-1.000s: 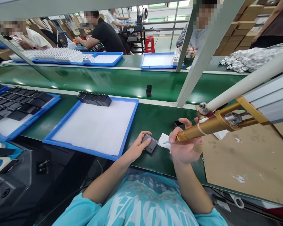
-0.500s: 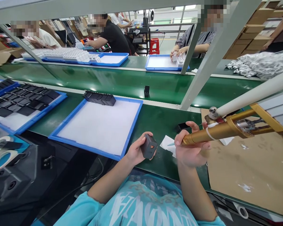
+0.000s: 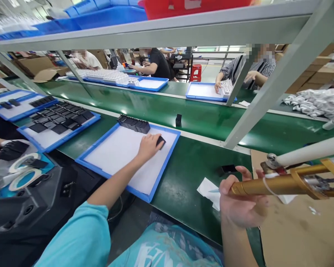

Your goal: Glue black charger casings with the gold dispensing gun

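Over the right part of the blue-rimmed tray (image 3: 92,151), my left hand (image 3: 148,149) grips a small black box (image 3: 160,142). A row of black boxes (image 3: 134,124) stands along that tray's far edge, up and to the left of the hand. My right hand (image 3: 241,200) is wrapped round a gold cylindrical tool (image 3: 256,186), whose pale blue tip points left above a white paper (image 3: 208,191). Just beyond the right hand, another black box (image 3: 228,169) lies on the green bench.
A tray of many black boxes (image 3: 61,118) is on the left. One black box (image 3: 178,120) stands on the green belt (image 3: 144,109). A slanted metal post (image 3: 267,83) rises beyond the right hand. Brown cardboard (image 3: 303,233) covers the right side. People work across the belt.
My left hand has moved up and left with the black box, from in front of me to over the tray. My right hand still holds the gold tool. The view has shifted.
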### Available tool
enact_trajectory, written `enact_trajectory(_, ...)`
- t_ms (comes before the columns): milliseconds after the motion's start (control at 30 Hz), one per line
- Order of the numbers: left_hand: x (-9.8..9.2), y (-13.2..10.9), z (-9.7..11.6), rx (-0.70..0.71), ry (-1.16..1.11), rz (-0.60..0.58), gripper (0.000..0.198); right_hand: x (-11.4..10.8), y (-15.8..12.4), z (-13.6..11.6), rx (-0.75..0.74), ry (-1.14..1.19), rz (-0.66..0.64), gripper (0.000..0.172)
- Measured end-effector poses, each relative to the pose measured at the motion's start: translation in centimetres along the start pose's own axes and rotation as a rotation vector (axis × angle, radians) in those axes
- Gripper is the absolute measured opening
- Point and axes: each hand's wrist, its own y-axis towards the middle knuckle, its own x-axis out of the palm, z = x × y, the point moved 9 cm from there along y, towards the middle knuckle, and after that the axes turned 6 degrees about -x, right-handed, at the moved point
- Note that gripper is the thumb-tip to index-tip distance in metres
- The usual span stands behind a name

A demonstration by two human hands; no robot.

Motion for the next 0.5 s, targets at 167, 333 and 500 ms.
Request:
enact_trajectory(167,0.8,6.6,-4.8,-0.031,0.119,0.092,0.038,0.0,-0.1,-0.1,-0.005,-0.079,0.051,0.037)
enact_trajectory(333,0.7,8.1,-5.6,-0.065,0.138,0.174,0.043,-0.6,-0.4,0.1,0.026,-0.108,0.096,0.033)
enact_trajectory(500,2.6,12.9,-3.6,-0.123,-0.136,0.022,0.083,-1.2,-1.1,0.3,0.108,-0.131,0.152,0.039)
